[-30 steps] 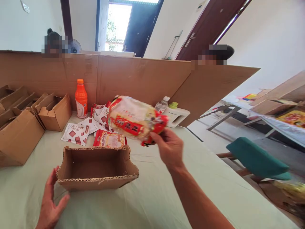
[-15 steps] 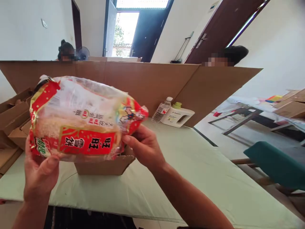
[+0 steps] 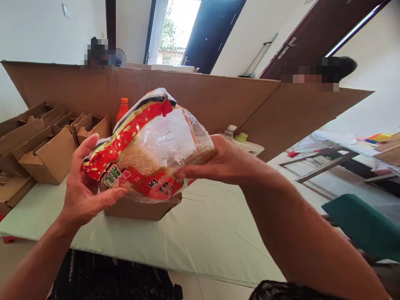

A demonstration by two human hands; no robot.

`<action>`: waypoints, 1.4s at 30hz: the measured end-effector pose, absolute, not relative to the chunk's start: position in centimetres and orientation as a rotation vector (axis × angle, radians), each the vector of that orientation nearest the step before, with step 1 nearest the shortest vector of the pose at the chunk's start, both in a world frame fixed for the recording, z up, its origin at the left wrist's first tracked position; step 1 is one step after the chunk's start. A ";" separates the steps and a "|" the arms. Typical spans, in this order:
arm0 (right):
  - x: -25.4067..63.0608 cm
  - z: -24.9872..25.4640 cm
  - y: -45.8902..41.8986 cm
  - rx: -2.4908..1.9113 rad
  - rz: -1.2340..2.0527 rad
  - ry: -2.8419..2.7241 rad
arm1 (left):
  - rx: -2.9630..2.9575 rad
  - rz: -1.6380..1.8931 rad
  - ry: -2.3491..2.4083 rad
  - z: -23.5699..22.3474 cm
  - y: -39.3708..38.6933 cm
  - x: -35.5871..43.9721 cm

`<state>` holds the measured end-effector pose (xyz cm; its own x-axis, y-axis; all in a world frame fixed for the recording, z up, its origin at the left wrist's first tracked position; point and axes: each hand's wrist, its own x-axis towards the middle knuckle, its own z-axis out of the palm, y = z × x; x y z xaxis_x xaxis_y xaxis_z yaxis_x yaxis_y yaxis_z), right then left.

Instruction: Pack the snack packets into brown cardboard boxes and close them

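Note:
A bag of rice crackers [image 3: 146,154], clear plastic with red and gold printing, is held up in front of me, tilted with its left end turned towards me. My left hand [image 3: 89,183] grips the lower left end, thumb in front and fingers behind. At the other end, my right hand [image 3: 221,162] is closed round the side, with the thumb on the printed face. Below the bag, partly hidden by it, a cardboard box [image 3: 137,209] stands on the table covered in pale green cloth [image 3: 218,233].
Several open cardboard boxes [image 3: 50,154] stand at the left. An orange bottle [image 3: 123,109] is behind the bag. A clear bottle [image 3: 230,131] and a white jug [image 3: 250,146] stand by the cardboard partition [image 3: 212,100]. Two people's heads show beyond it. A green chair [image 3: 359,223] is at the right.
The bag has turned, its left end swinging up and towards me and its right end away. My left hand moved right and up; my right hand shifted further along the bag. The view shifted slightly.

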<state>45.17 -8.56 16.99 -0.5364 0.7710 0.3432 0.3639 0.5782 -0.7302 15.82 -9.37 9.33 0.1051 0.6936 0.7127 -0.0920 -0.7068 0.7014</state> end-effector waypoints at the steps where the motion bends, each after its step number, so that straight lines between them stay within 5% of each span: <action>1: 45.1 16.3 -8.6 -0.943 0.729 -2.069 | 1.794 1.630 0.546 9.0 -9.2 15.7; 6: 45.7 11.6 -8.2 -0.957 0.547 -1.579 | 2.046 1.485 0.713 7.1 -8.9 13.0; 10: 44.7 8.5 -7.9 -1.015 0.541 -1.648 | 2.579 0.794 0.991 6.6 -9.6 12.0; 18: 43.7 7.9 -9.5 -1.053 -0.380 -2.165 | 2.797 0.624 1.222 4.6 -9.6 12.3; 29: 38.1 8.2 -6.6 -1.554 0.211 -3.039 | 2.944 0.678 1.107 4.6 -9.7 13.4; 33: 39.1 8.0 -5.4 -1.361 0.512 -3.081 | 2.912 0.918 1.096 3.7 -10.2 12.7; 42: 43.1 8.6 -6.3 -1.298 0.319 -2.626 | 2.336 1.382 1.296 -0.7 -10.5 13.5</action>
<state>43.05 -6.31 8.61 -0.5966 0.7987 0.0786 0.7567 0.5924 -0.2763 13.47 -10.47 -0.68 0.2098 0.7277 0.6531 0.6048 -0.6214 0.4981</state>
